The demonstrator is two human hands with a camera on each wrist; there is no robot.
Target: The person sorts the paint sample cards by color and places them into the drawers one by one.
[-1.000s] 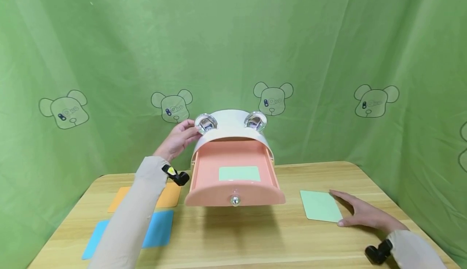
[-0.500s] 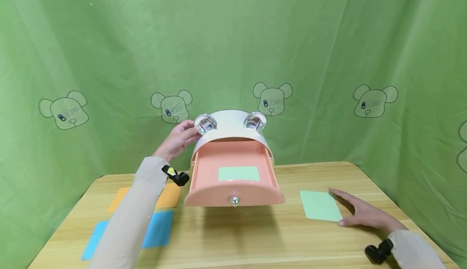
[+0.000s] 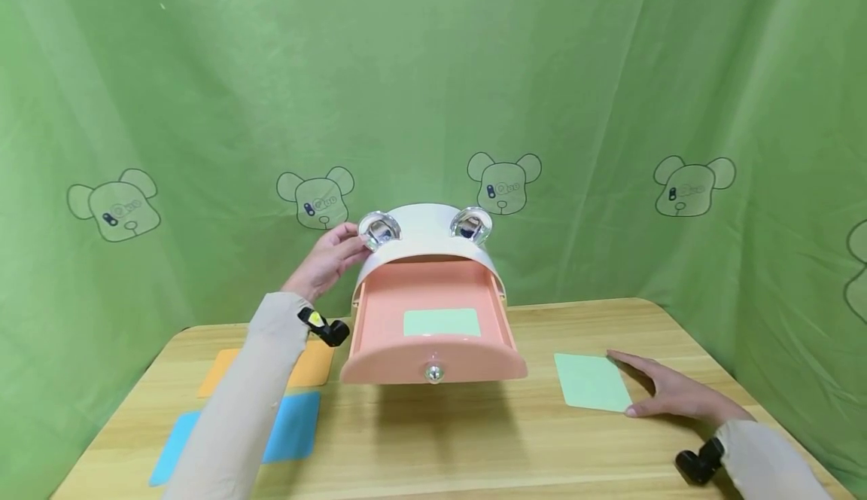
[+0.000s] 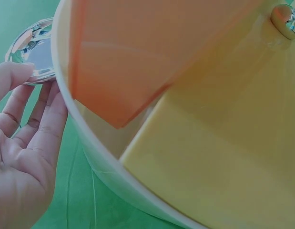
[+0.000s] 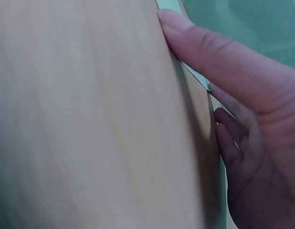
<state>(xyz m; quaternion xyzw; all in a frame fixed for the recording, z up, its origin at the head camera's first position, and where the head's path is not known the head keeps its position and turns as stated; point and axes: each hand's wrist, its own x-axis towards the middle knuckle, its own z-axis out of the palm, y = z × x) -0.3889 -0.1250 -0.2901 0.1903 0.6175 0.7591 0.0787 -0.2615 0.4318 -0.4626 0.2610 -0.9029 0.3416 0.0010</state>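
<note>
A white rounded drawer box [image 3: 423, 221] with two shiny silver ears stands at mid table. Its pink upper drawer [image 3: 433, 282] is pulled out and holds a pale green card [image 3: 442, 322]. My left hand [image 3: 325, 263] holds the left silver ear [image 3: 379, 230]; in the left wrist view the thumb lies on its front and the fingers reach behind it. The yellow lower drawer [image 4: 223, 157] is pushed in. At the right, another pale green card [image 3: 589, 382] lies on the table. My right hand [image 3: 680, 396] touches its right-hand corners, thumb and forefinger spread wide.
Orange card [image 3: 313, 364] and blue card [image 3: 291, 428] surfaces show on both sides of my left forearm [image 3: 240, 402], which covers part of them. The wooden table [image 3: 569, 470] has a green curtain [image 3: 576, 93] around its back and sides. A silver knob [image 3: 434, 373] sticks out from the pink drawer front.
The whole head view has shifted very slightly. Both hands, the box, its drawers and the cards keep their places.
</note>
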